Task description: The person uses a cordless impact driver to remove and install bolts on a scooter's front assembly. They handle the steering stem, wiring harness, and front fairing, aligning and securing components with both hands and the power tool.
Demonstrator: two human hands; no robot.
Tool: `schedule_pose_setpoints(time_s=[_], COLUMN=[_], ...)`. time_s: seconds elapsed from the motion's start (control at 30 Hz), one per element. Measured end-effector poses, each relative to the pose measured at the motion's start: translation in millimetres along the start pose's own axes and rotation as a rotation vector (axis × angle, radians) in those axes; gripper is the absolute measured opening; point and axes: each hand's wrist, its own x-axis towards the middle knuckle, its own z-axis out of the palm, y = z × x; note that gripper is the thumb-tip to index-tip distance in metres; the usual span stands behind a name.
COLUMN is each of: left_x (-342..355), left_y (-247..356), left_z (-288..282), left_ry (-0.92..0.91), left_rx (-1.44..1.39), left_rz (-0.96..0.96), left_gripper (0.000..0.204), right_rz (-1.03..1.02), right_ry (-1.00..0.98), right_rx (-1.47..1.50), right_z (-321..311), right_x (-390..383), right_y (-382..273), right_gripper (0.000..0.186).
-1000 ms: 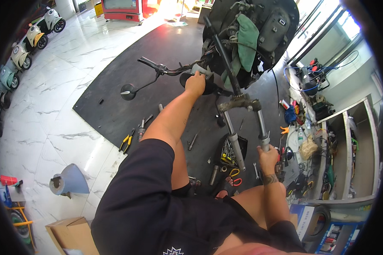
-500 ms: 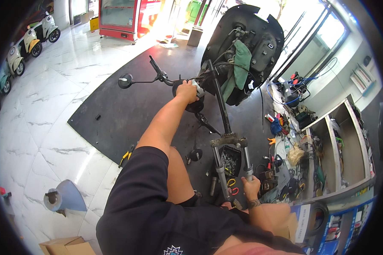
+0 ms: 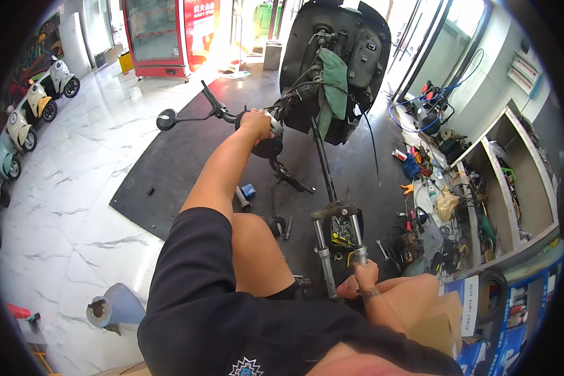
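With its fingers bent over the middle of a scooter handlebar [image 3: 217,111], my left hand [image 3: 255,125] grips beside a round black headlight housing [image 3: 268,148] and a light grey part. My right hand [image 3: 365,276] is wrapped round the lower right leg of a front fork [image 3: 327,266]. The fork's long dark steering stem [image 3: 323,160] points away from me, its upper end close to the black scooter body [image 3: 288,62]. A green cloth [image 3: 333,88] hangs over that body, with cables around it.
Behind the fork sits a toolbox [image 3: 343,229] of small parts. Tools and a wrench [image 3: 382,249] lie to the right, near shelving [image 3: 514,169]. A blue box [image 3: 249,190] and metal tube [image 3: 242,199] are on the black mat [image 3: 163,182]. Parked scooters [image 3: 28,128] line the far left.
The fork and stem have come toward me and to the right, away from the scooter body, with my right hand on the leg. My left hand stays on the handlebar. The view has shifted.
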Motion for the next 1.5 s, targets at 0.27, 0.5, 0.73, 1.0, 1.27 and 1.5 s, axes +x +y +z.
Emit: schedule_pose_setpoints(time_s=[0.27,0.5,0.73,1.0,1.27,1.5], left_x=[21,41,50,176,180,50], left_y=[17,42,67,136,133,-55], left_z=[33,54,48,-92,-196,-237], left_ry=[-0.047,-0.057,0.067,0.969,1.2,1.788], left_rx=[0.011,-0.066,-0.105,-0.74,-0.854,-0.322], left_rz=[-0.042,-0.045,0.001,-0.112,-0.065,-0.035], left_gripper=[0.067,0.069,0.061,0.059,0.043,0.041], right_rz=[-0.049,-0.013,0.113,0.178,0.158,0.187], right_ry=[0.0,0.04,-0.085,-0.194,-0.152,-0.146], right_rx=[0.059,0.055,0.079,0.161,0.161,0.053], right_z=[34,22,30,33,38,30], right_x=[21,31,35,31,27,23], right_y=[-20,-28,-18,-11,-3,9], right_gripper=[0.039,0.037,0.035,0.035,0.039,0.036])
